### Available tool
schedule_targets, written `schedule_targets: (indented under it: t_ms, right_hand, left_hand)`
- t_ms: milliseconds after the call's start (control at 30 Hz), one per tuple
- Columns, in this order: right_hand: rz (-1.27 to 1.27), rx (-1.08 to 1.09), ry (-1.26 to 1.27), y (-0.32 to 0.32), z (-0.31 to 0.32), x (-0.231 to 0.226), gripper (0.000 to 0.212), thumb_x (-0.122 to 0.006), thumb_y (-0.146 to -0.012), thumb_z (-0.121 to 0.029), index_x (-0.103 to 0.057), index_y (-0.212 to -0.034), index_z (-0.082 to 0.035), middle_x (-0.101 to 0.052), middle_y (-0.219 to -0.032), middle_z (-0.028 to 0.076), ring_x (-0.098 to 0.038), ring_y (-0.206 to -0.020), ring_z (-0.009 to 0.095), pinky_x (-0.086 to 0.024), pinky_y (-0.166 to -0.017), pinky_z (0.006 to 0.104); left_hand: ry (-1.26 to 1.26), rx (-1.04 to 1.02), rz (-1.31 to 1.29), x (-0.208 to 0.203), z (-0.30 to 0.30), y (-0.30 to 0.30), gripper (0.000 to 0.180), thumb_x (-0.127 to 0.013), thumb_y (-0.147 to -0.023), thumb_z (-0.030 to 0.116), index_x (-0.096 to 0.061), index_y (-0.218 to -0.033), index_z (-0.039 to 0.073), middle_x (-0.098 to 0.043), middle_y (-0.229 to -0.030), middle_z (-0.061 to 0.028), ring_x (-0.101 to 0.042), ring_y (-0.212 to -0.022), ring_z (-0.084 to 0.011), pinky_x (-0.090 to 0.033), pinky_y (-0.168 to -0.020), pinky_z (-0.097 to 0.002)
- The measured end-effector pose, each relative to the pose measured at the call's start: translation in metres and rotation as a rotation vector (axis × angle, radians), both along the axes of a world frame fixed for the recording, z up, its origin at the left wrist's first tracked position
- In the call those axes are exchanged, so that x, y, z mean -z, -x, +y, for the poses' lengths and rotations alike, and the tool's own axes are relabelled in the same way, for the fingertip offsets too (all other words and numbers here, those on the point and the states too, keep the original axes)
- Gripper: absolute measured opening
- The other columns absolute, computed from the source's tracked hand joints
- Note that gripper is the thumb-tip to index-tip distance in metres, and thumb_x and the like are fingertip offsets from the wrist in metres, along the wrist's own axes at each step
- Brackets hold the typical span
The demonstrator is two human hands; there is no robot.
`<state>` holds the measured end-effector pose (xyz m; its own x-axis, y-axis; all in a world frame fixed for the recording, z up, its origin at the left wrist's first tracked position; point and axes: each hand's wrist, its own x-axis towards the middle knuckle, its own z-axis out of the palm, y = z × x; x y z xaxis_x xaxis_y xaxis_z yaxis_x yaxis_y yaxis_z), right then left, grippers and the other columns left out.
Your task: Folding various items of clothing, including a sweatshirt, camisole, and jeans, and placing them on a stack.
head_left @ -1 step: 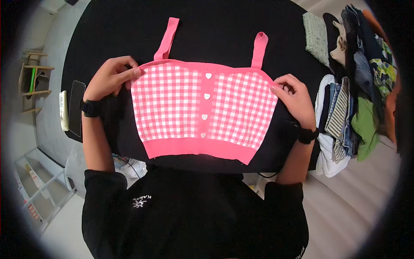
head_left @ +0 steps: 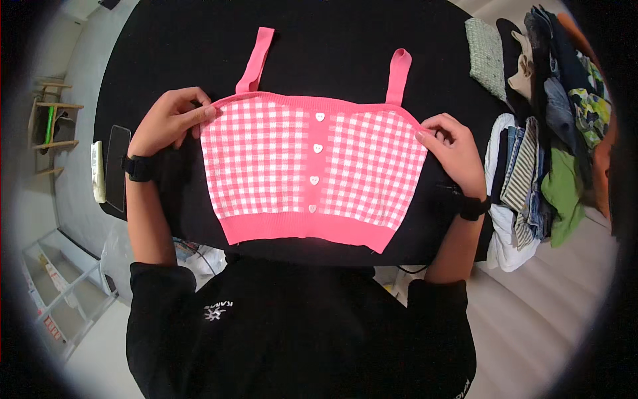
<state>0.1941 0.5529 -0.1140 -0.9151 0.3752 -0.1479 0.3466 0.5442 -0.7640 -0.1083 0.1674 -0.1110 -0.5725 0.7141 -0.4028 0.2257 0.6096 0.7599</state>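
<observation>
The left hand (head_left: 174, 121) has thumb and forefinger pinched together on the upper left corner of a pink gingham top (head_left: 259, 159), and the right hand (head_left: 457, 151) pinches its upper right edge the same way. The top lies spread flat on a black table (head_left: 332, 46); beyond, at lower left, a grey compartmented container (head_left: 80, 280) holds small items (head_left: 52, 327) too small to identify.

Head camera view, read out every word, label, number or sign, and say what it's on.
I won't copy lettering, but here's where it stands.
Black shirt: white chest lettering beside an emblem; more near the lower right edge.
Grey shelf unit: red-and-white marks, too small to read.
Pink checked top: none visible.
</observation>
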Motion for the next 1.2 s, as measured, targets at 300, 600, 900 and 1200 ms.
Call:
schedule_targets:
  t_ms: [300, 600, 900, 1200]
  right_hand:
    - [0.037, 0.073, -0.060, -0.003, -0.013, -0.014, 0.026, -0.077, -0.085, -0.012, -0.067, -0.106, -0.002, -0.058, -0.081, 0.000, -0.048, -0.069, 0.005, -0.043, -0.063, 0.0225]
    - [-0.174, 0.013, -0.043, -0.046, -0.057, -0.038, 0.045, -0.074, -0.089, -0.017, -0.056, -0.128, -0.004, -0.064, -0.085, 0.007, -0.060, -0.060, 0.008, -0.046, -0.054, 0.0262]
    - [0.094, -0.063, -0.289, 0.077, 0.025, -0.033, 0.048, -0.074, -0.088, -0.028, -0.061, -0.124, 0.000, -0.072, -0.101, 0.015, -0.070, -0.093, 0.026, -0.054, -0.084, 0.0367]
    - [0.076, 0.056, -0.351, 0.109, 0.021, -0.018, 0.030, -0.073, -0.085, -0.031, -0.073, -0.098, -0.004, -0.070, -0.103, 0.016, -0.069, -0.096, 0.029, -0.054, -0.085, 0.0391]
  left_hand:
    - [-0.012, -0.148, 0.056, -0.005, 0.008, -0.013, 0.034, -0.070, -0.095, 0.037, -0.064, -0.106, 0.005, -0.067, -0.070, -0.0027, -0.057, -0.050, -0.0058, -0.041, -0.043, -0.0177]
    - [-0.025, -0.159, 0.091, -0.018, -0.023, -0.063, 0.055, -0.070, -0.095, 0.036, -0.049, -0.135, 0.005, -0.070, -0.083, -0.0073, -0.064, -0.063, -0.0097, -0.049, -0.054, -0.0215]
    - [-0.125, 0.109, 0.313, -0.008, 0.073, 0.047, 0.050, -0.071, -0.095, 0.031, -0.058, -0.135, 0.005, -0.061, -0.089, 0.0002, -0.056, -0.076, -0.0075, -0.047, -0.063, -0.0247]
    - [-0.223, 0.200, 0.543, -0.007, 0.114, 0.049, 0.026, -0.071, -0.094, 0.023, -0.069, -0.105, 0.000, -0.063, -0.082, -0.0029, -0.055, -0.072, -0.0116, -0.048, -0.068, -0.0297]
